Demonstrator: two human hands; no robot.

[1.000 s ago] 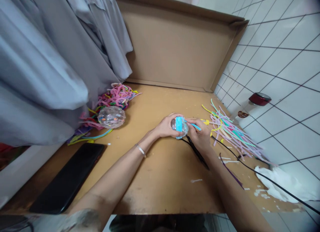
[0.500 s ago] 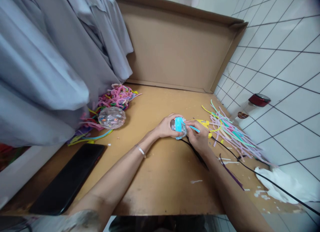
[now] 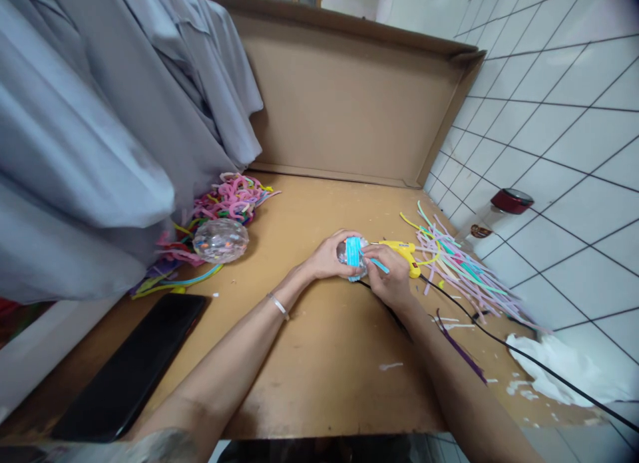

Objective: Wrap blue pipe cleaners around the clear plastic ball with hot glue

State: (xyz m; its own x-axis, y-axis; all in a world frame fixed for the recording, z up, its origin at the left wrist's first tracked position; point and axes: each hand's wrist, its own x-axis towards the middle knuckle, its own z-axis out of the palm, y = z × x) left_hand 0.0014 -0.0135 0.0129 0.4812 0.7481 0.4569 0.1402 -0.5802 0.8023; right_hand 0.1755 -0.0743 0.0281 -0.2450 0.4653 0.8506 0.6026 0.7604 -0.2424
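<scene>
My left hand (image 3: 327, 255) is wrapped round the left side of a small clear, rounded plastic piece (image 3: 342, 251). Bands of blue pipe cleaner (image 3: 354, 252) cover part of it. At its right side, my right hand (image 3: 392, 273) pinches the loose end of the blue strand, which sticks out past the fingers. A yellow hot glue gun (image 3: 410, 255) lies just behind my right hand, its nozzle toward the plastic piece. Part of the piece is hidden by my fingers.
A clear plastic ball (image 3: 221, 241) rests by a heap of colourful pipe cleaners (image 3: 234, 197) at left. Straight pipe cleaners (image 3: 464, 270) lie at right beside a red-capped container (image 3: 492, 213). A black phone (image 3: 134, 363), white tissue (image 3: 559, 363) and black cable (image 3: 479, 323) are nearer. Cardboard (image 3: 344, 97) stands behind.
The right hand has shifted slightly, and the free end of the blue strand now points lower. The left hand keeps its hold. The view has tilted a little.
</scene>
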